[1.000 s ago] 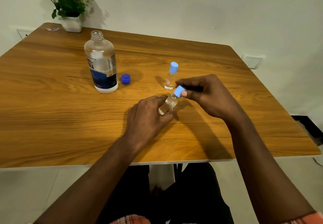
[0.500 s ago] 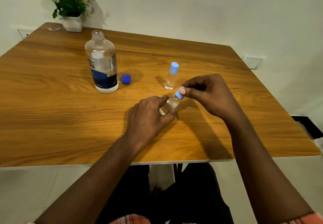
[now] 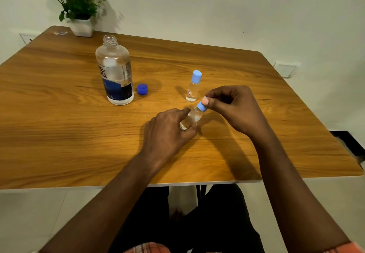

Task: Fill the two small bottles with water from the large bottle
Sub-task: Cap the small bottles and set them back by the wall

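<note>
Head view: small bottle capped, large bottle uncapped.

Bare forearms reach forward: the left hand curls round a small clear plastic bottle, the right hand just beyond it pinching its light-blue cap with thumb and forefinger.

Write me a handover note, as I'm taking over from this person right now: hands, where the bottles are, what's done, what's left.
Left hand grips the tilted small bottle by its body; right hand pinches its light blue cap.
Second small bottle stands capped on the table behind them.
Large bottle stands open, its dark blue cap beside it.
Done: large bottle uncapped.
Left: fill levels are unclear, so check both small bottles, fill, recap.
</note>
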Demonstrator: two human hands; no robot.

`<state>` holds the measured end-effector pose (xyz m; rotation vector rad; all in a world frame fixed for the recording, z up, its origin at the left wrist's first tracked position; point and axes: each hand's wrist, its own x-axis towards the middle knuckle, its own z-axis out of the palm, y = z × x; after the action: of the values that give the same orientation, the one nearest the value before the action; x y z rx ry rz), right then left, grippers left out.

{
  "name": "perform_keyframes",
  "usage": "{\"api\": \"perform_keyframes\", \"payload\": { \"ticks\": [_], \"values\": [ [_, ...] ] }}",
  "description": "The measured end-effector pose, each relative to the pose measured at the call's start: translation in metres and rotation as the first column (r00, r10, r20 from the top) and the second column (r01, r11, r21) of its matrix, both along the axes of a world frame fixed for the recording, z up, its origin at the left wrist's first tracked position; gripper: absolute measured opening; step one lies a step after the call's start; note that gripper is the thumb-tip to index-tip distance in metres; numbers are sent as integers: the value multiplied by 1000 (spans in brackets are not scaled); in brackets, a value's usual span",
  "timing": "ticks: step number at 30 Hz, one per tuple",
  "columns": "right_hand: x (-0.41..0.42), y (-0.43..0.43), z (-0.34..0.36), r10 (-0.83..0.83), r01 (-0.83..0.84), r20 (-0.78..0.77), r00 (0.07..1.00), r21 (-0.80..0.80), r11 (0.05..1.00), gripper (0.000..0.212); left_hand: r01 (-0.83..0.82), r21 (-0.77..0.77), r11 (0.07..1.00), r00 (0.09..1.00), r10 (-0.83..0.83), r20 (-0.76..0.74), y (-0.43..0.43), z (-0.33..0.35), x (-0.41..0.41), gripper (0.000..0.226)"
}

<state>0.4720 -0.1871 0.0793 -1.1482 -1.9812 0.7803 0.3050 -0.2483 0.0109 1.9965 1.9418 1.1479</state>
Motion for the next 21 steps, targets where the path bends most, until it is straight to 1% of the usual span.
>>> {"api": "perform_keyframes", "payload": {
  "ticks": [2, 5, 8, 12, 15, 17, 21],
  "values": [
    [1, -2, 0, 46, -46, -30, 999, -4, 999, 19, -4, -1, 1000, 1000, 4, -1, 0, 0, 0, 37],
    [5, -2, 0, 104, -105, -51, 993, -17, 994, 27, -3, -8, 1000, 1000, 3, 2, 1, 0, 0, 40],
    [4, 0, -1, 66, -68, -58, 996, -33, 997, 23, 6, -10, 1000, 1000, -6, 14, 1, 1, 1, 42],
    [2, 3, -1, 7, -6, -15, 1000, 21, 1000, 17, 0, -23, 1000, 1000, 0, 8, 0, 1, 1, 41],
    [2, 3, 0, 57, -57, 8, 998, -10, 998, 27, 6, -20, 1000, 1000, -6, 20, 0, 1, 0, 40],
    [4, 2, -1, 86, -86, -4, 996, -21, 996, 30, 8, -14, 1000, 1000, -8, 26, 0, 1, 0, 41],
    [2, 0, -4, 34, -36, 37, 999, 55, 998, 27, 8, 0, 1000, 1000, -8, 2, 0, 1, 0, 39]
  ]
}}
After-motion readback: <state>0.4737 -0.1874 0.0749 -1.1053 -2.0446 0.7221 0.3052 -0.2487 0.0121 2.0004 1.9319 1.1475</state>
